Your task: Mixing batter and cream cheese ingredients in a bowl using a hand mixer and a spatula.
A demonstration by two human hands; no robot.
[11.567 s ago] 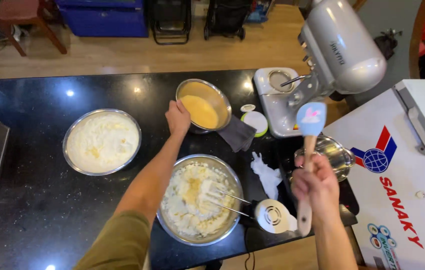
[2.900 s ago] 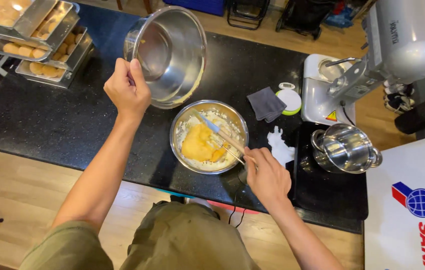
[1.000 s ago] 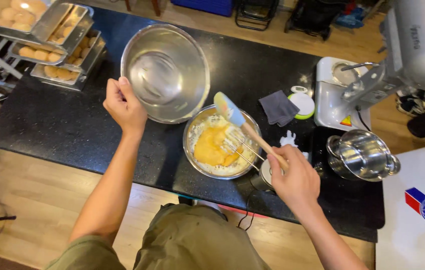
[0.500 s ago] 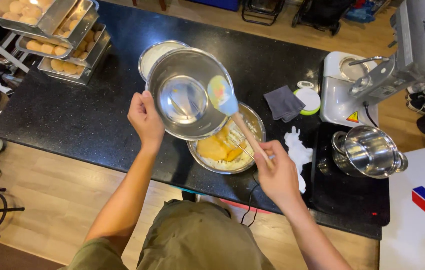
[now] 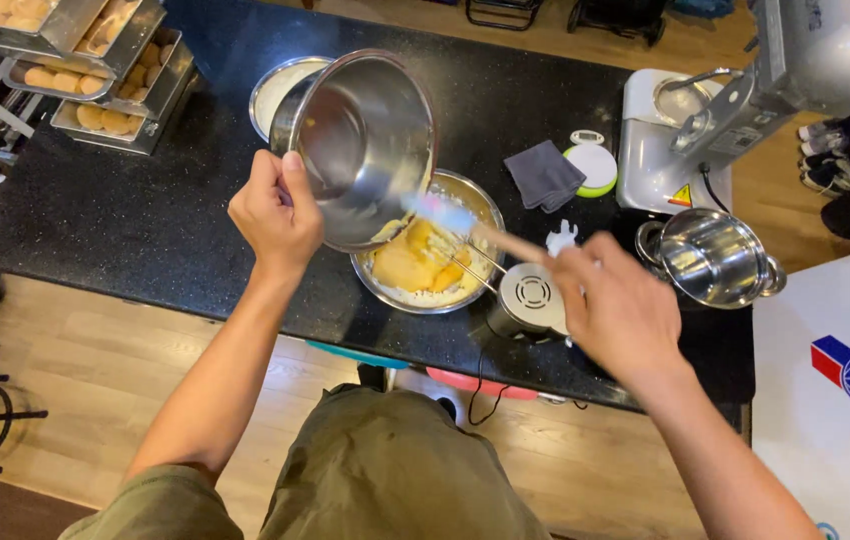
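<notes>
My left hand [image 5: 275,210] grips the rim of a tilted steel bowl [image 5: 365,140], held over a larger steel mixing bowl [image 5: 465,200] on the black counter [image 5: 145,210]. The mixing bowl holds white batter with yellow egg mixture [image 5: 410,265] on top, and hand-mixer beaters rest in it. My right hand [image 5: 615,310] holds a wooden-handled spatula [image 5: 505,240] whose light blue blade [image 5: 440,212] sits at the lip of the tilted bowl, where yellow residue clings.
A hand mixer body [image 5: 530,300] lies beside the mixing bowl. A stand mixer [image 5: 745,100], its steel bowl [image 5: 710,255], a grey cloth [image 5: 545,172] and a round timer [image 5: 595,165] are to the right. Another bowl [image 5: 280,85] and bread trays [image 5: 95,70] are at the left.
The left hand has brought the emptied bowl from the side to tilt over the mixing bowl. The spatula has moved to the tilted bowl's lip.
</notes>
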